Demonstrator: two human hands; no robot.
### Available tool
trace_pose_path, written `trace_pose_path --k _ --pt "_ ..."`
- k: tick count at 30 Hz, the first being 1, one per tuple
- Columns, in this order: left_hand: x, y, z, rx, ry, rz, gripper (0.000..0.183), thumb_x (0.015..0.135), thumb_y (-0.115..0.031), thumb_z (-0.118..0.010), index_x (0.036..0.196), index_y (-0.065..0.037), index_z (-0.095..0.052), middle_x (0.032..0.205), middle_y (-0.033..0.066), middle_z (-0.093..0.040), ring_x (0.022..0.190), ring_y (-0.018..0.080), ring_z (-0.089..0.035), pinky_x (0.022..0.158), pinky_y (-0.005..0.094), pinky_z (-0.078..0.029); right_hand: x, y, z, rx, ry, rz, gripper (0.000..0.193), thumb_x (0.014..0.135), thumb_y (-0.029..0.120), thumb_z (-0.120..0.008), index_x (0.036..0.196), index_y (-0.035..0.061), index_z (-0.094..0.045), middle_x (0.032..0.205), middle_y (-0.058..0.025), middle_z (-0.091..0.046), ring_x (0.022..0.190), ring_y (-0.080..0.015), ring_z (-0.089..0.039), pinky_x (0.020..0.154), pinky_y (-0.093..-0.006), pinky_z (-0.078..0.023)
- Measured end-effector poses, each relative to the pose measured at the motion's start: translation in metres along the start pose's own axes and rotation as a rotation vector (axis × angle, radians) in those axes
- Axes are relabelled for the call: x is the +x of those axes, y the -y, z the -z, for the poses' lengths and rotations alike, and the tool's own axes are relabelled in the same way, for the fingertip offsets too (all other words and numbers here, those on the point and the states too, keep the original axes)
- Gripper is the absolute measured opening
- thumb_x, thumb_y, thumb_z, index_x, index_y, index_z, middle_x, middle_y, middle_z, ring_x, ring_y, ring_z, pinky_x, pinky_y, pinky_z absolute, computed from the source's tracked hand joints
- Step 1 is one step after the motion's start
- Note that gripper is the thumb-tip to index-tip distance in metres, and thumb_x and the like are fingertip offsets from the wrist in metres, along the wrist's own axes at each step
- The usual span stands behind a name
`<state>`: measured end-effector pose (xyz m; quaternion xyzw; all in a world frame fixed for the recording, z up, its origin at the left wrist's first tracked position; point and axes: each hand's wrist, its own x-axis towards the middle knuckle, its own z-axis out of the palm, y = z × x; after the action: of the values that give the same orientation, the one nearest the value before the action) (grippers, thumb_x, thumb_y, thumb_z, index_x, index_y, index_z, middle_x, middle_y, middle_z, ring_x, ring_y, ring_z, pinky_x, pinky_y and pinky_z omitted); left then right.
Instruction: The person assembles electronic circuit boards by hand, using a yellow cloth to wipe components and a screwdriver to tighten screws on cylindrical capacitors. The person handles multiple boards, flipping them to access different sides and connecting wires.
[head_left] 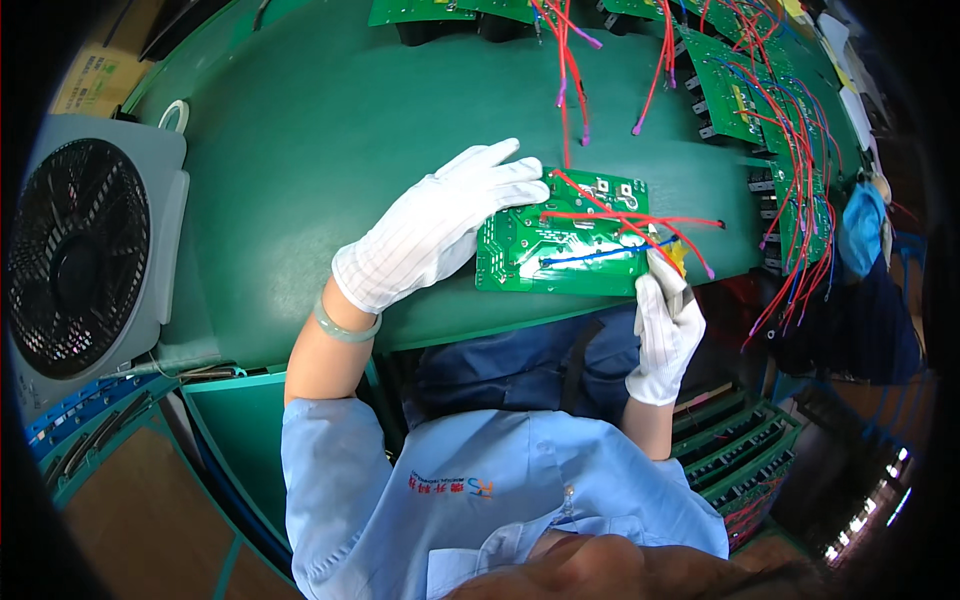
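A green circuit board (505,258) with red wires (585,215) and one blue wire (605,255) lies near the front edge of the green table. My left hand (425,225), in a white glove, grips the board by its left side, fingers reaching over the upper left corner. At the lower right corner my right hand (668,330), also gloved, is closed in a pinch close to the blue wire's end. A small yellow piece (678,255) shows beside those fingertips. What exactly the right fingers hold is hidden.
More wired circuit boards (725,90) line the table's far and right sides. A grey box fan (85,250) stands at the left, beside a roll of tape (174,117). At the lower right is a green rack (735,450) of boards. A cardboard box (95,80) sits far left.
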<state>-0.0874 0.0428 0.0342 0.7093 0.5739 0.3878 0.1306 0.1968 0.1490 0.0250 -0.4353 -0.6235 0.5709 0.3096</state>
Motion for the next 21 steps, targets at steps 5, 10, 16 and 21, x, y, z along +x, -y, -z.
trace_pose_path --k 5,10,16,21 --pt "-0.006 0.003 -0.006 -0.191 -0.045 0.296 0.042 0.084 0.002 -0.059 0.126 0.001 -0.059 0.124 0.017 -0.066 0.12 0.0396 -0.06 0.107 0.0422 -0.046 0.024 0.023 -0.01 0.068 0.025 0.231 0.029 0.098 0.008 -0.062 0.125 -0.0015 -0.067 0.085 -0.0018 -0.066 0.056 0.001 -0.038 0.051 -0.0166 -0.028" --pt "-0.023 0.031 -0.022 -0.068 -0.086 0.334 0.023 0.091 0.001 -0.056 0.114 0.002 -0.057 0.091 0.0205 -0.056 0.081 0.0378 -0.053 0.075 0.0425 -0.045 0.058 0.031 -0.023 -0.023 0.051 -0.098 0.031 0.1 0.013 -0.062 0.129 0.0012 -0.066 0.087 0.0008 -0.066 0.059 0.0005 -0.042 0.051 -0.0174 -0.032" --pt "-0.013 0.032 -0.03 -0.766 -0.222 0.598 0.036 0.093 0.008 -0.052 0.129 0.002 -0.052 0.111 0.0099 -0.062 0.097 0.0172 -0.058 0.087 0.0328 -0.05 0.049 0.025 -0.018 0.026 0.05 -0.058 0.036 0.103 0.016 -0.056 0.135 0.0003 -0.06 0.095 -0.0022 -0.067 0.058 0.0001 -0.043 0.051 -0.017 -0.035" --pt "-0.006 0.008 -0.013 -0.843 -0.184 0.708 0.043 0.097 0.007 -0.049 0.139 0.001 -0.047 0.126 0.0077 -0.059 0.113 0.0151 -0.057 0.098 0.0303 -0.048 0.033 0.017 -0.017 0.181 -0.053 0.202 0.045 0.108 0.03 -0.044 0.135 -0.0045 -0.056 0.095 -0.0084 -0.068 0.056 -0.0023 -0.048 0.05 -0.017 -0.037"
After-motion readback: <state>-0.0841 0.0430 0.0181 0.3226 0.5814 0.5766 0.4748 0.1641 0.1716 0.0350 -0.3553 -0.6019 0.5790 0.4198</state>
